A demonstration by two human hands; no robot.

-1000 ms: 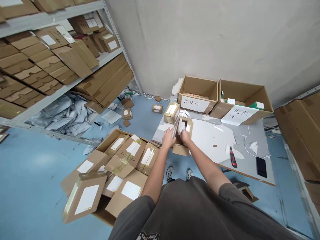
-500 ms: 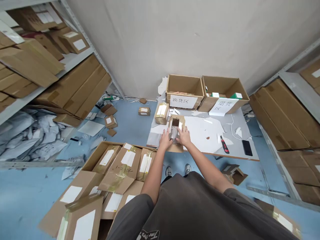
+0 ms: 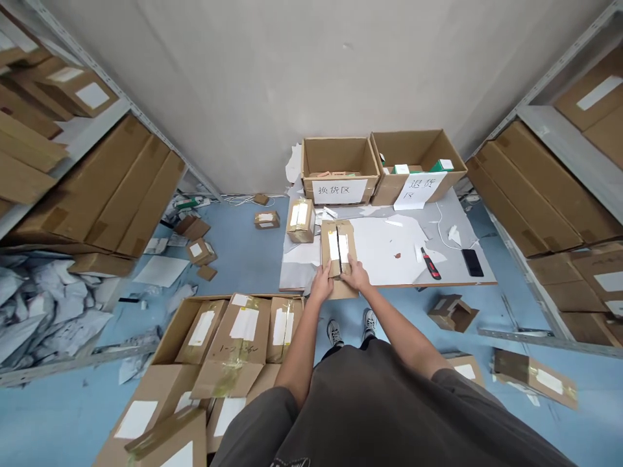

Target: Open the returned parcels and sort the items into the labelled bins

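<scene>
A small cardboard box (image 3: 332,235) stands near the front edge of the table, its two top flaps folded nearly together with a dark gap between them. White label pieces show on both flaps, and another flap hangs down at the near end. My left hand (image 3: 321,283) grips the near left corner of the box. On the near right corner, my right hand (image 3: 357,275) is closed round the edge, its thumb towards the flaps. What lies inside the box is hidden. A taped carton (image 3: 300,220) stands just behind it to the left.
Two open boxes with handwritten paper signs, a left one (image 3: 341,155) and a right one (image 3: 406,146), line the table's back. A red utility knife (image 3: 431,264) and a phone (image 3: 472,262) lie to the right. A large carton (image 3: 168,334) of parcels stands at left; shelves flank both sides.
The box's flaps have come down over its opening, covering the pale wrapping seen in it before. My hands have moved from inside the box to its near corners. The view has turned right.
</scene>
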